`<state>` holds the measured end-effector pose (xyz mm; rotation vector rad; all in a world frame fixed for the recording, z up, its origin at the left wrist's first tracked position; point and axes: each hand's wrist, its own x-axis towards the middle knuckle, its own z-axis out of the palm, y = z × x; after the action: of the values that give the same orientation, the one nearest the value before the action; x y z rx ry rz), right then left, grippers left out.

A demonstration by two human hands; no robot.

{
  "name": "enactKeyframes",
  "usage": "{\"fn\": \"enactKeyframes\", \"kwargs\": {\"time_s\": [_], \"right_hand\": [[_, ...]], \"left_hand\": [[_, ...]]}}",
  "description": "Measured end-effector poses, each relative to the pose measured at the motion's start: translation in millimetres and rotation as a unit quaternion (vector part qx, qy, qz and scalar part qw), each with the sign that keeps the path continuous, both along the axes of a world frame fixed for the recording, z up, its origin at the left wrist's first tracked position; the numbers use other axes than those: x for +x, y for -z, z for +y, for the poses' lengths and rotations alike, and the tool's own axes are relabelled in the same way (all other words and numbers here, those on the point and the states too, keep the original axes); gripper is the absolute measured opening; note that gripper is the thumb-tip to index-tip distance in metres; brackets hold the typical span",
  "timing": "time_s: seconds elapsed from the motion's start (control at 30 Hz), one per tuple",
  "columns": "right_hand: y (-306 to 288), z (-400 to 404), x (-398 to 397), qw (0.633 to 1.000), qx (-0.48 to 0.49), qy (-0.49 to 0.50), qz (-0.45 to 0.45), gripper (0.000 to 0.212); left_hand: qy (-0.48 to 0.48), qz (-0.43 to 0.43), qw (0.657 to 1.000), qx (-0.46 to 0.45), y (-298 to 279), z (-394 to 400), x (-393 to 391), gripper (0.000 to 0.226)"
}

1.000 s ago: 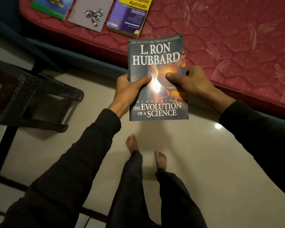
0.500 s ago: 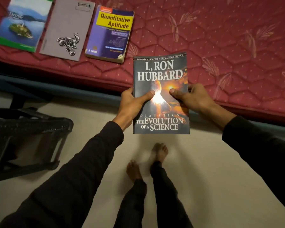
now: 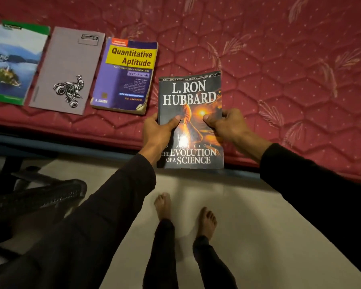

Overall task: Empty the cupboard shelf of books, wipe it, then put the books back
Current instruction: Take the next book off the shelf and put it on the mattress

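Altogether four books show: three lie in a row on the red mattress (image 3: 279, 59), and the fourth, a grey paperback (image 3: 191, 90), is gripped by the left hand (image 3: 157, 130) and right hand (image 3: 227, 124) over the mattress edge, with bare mattress to its right and a black chair (image 3: 40, 197) at left.

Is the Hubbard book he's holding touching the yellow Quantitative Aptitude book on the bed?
Apart. The head view shows a strip of red mattress between the Hubbard book and the Quantitative Aptitude book.
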<state>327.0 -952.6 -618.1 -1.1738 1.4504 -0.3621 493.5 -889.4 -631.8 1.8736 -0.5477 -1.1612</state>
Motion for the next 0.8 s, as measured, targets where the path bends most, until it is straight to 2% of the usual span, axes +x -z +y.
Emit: {"fn": "enactKeyframes", "kwargs": {"time_s": [0.27, 0.47, 0.63, 0.8], "right_hand": [[50, -59, 25, 0.998, -0.014, 0.041, 0.039, 0.039], [82, -94, 38, 0.995, -0.020, 0.073, 0.063, 0.035], [92, -116, 48, 0.988, -0.046, 0.057, 0.136, 0.029], [98, -124, 53, 0.986, -0.050, 0.077, 0.139, 0.032]], "left_hand": [[0.029, -0.055, 0.998, 0.012, 38, -69, 23, 0.031], [0.038, -0.118, 0.992, 0.018, 66, -113, 32, 0.029], [0.026, -0.159, 0.987, 0.015, 83, -135, 33, 0.034], [0.053, -0.212, 0.976, 0.007, 93, -149, 34, 0.035]]}}
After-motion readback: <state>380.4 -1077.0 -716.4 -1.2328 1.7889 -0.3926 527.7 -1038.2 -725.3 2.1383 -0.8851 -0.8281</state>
